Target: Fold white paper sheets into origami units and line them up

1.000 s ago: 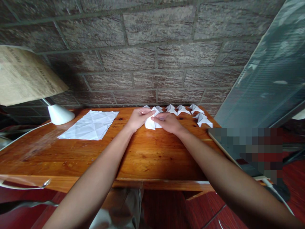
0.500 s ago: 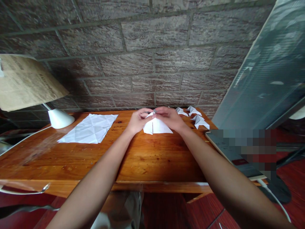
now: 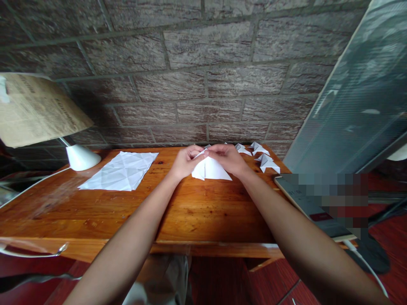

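A partly folded piece of white paper (image 3: pixel 213 169) rests near the back of the wooden table, with a slit running down its front. My left hand (image 3: pixel 187 161) pinches its upper left edge between thumb and fingers. From the other side my right hand (image 3: pixel 229 158) grips the paper's top, its thumb close to the left thumb. The fingertips behind the paper are partly hidden. Just beyond the right hand lie several small folded paper shapes (image 3: pixel 267 163). Off to the left, a creased white sheet (image 3: pixel 122 171) is spread flat.
A lamp (image 3: pixel 82 157) with a printed paper shade stands at the table's left. At the right edge lies a tablet (image 3: pixel 305 203), partly pixelated, with a white cable (image 3: pixel 365 258). A brick wall (image 3: pixel 190 84) rises behind the table (image 3: pixel 206 216).
Both hands have drawn slightly closer at the paper's top, their fingers more closed over it. The paper's lower edge has shifted slightly. The other objects stay put.
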`<act>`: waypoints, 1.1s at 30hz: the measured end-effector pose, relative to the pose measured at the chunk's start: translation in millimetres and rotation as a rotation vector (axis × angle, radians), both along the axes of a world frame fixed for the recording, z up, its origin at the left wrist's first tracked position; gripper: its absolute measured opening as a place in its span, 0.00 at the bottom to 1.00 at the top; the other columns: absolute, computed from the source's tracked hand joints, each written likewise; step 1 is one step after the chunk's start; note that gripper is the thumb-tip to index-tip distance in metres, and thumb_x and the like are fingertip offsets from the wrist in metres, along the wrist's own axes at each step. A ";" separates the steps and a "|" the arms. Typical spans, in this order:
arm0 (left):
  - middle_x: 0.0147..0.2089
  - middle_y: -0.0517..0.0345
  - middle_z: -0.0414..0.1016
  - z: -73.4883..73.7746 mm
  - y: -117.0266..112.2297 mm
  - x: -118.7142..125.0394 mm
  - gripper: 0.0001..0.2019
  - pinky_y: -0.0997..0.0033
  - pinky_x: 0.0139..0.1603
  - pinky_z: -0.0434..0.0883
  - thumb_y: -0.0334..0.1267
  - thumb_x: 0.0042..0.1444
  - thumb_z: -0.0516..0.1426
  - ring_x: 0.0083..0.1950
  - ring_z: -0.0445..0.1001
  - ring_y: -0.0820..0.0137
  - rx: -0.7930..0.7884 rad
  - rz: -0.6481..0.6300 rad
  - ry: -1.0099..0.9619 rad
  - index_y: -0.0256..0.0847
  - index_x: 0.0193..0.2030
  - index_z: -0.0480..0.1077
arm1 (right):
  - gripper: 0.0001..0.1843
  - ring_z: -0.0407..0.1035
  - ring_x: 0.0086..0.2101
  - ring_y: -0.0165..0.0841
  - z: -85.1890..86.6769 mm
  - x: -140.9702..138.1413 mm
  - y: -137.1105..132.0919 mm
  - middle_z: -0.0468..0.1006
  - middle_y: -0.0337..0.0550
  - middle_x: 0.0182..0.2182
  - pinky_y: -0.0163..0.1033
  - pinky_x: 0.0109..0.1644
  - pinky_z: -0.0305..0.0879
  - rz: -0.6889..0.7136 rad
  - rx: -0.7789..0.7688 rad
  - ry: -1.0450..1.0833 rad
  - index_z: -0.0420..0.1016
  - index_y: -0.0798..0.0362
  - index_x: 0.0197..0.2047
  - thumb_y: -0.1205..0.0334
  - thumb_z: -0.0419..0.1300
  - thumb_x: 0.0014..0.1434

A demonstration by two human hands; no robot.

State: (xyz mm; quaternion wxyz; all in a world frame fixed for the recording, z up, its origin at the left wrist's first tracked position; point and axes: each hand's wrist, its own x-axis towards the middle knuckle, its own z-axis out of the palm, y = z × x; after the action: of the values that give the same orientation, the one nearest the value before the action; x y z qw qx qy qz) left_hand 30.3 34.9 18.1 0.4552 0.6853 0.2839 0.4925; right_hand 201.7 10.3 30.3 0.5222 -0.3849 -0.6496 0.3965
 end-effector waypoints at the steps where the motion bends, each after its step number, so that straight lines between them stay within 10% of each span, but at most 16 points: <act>1: 0.26 0.59 0.75 0.5 -0.4 -0.1 0.21 0.77 0.25 0.61 0.53 0.45 0.67 0.25 0.68 0.75 -0.001 -0.010 0.007 0.35 0.35 0.73 | 0.19 0.73 0.31 0.33 0.3 -0.3 -0.2 0.82 0.43 0.32 0.37 0.35 0.67 -0.008 0.013 -0.014 0.81 0.55 0.34 0.47 0.67 0.50; 33: 0.26 0.58 0.77 5.5 -2.6 -0.9 0.22 0.76 0.27 0.64 0.55 0.42 0.67 0.25 0.70 0.74 0.037 0.022 0.049 0.35 0.31 0.74 | 0.17 0.73 0.31 0.33 -0.2 -3.3 -0.2 0.82 0.43 0.31 0.37 0.36 0.68 -0.051 0.154 -0.085 0.78 0.53 0.35 0.47 0.65 0.53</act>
State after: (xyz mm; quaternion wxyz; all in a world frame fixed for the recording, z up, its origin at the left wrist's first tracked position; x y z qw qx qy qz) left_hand 29.4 32.3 23.5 0.4298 0.7024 0.2935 0.4856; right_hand 198.4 10.1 30.1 0.5323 -0.3764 -0.6897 0.3151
